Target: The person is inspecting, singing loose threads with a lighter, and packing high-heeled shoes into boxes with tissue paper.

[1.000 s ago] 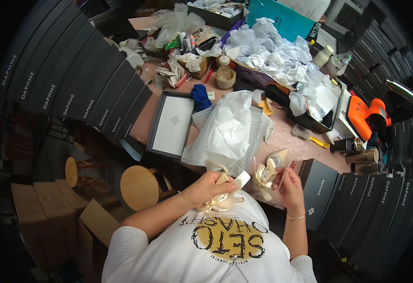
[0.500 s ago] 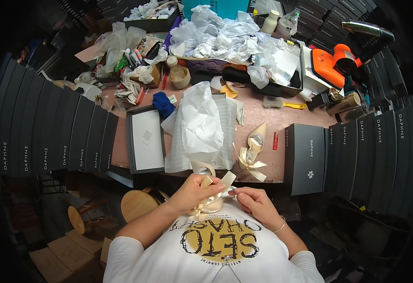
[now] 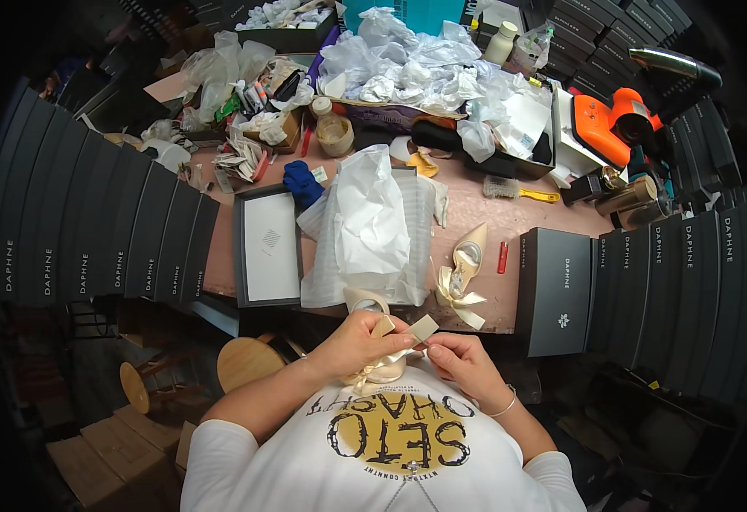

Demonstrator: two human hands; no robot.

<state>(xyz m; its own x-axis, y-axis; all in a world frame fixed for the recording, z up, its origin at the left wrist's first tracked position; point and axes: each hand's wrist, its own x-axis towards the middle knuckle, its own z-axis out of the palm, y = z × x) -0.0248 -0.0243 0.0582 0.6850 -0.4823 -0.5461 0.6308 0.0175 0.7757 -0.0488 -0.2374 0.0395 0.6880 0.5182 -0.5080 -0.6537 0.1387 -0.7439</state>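
Room: cramped workshop, rows of dark shoe boxes (image 3: 117, 247) stacked on L, more on R (image 3: 697, 282); cardboard cartons on floor lower L.
Table: pink worktop (image 3: 476, 213), far half buried in crumpled white tissue (image 3: 416, 68), bottles, tools, orange machine (image 3: 616, 124) at far R.
Centre: white tissue sheets (image 3: 373, 230) over foam wrap, open box lid w/ white card (image 3: 269, 247) just L of it.
R side: closed dark box (image 3: 557, 290) at near edge; beige heeled shoe w/ bow (image 3: 463, 273) lies between it & the tissue, red lighter beside.
Edges/space: bare pink strip only at near edge by the shoe; round wooden stool (image 3: 244, 363) below table edge, L of person.
Left hand (image 3: 358, 343): closed around beige shoe (image 3: 382, 363) held at chest, off the table.
Right hand (image 3: 465, 363): fingertips pinching beige strap tab (image 3: 423, 328) of same shoe.
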